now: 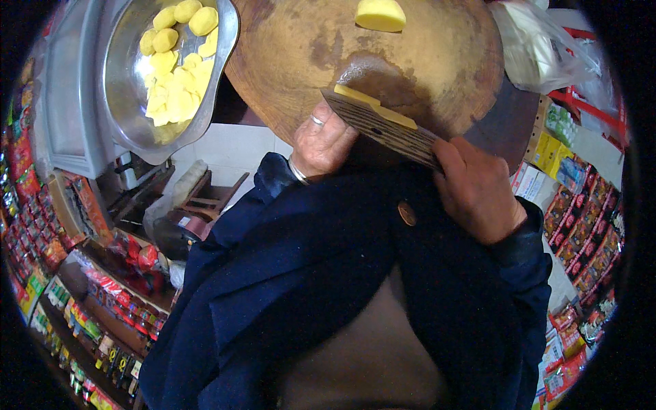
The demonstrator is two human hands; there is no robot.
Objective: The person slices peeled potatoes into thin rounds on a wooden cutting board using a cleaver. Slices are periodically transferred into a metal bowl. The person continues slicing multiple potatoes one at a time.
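Observation:
My right hand grips a broad kitchen knife with a dark, streaked blade. The blade slants across the near edge of a round wooden chopping block. Yellow potato slices show along the blade's far edge. My left hand, wearing a ring and a bracelet, is at the blade's left end; its fingertips are partly hidden, so whether it holds anything cannot be made out. A cut piece of peeled potato lies at the far side of the block.
Left of the block stands a metal basin with several peeled potatoes and a pile of slices. A clear plastic bag is at the right. Shelves of packaged goods line the left, more packets the right. A wooden stool stands below.

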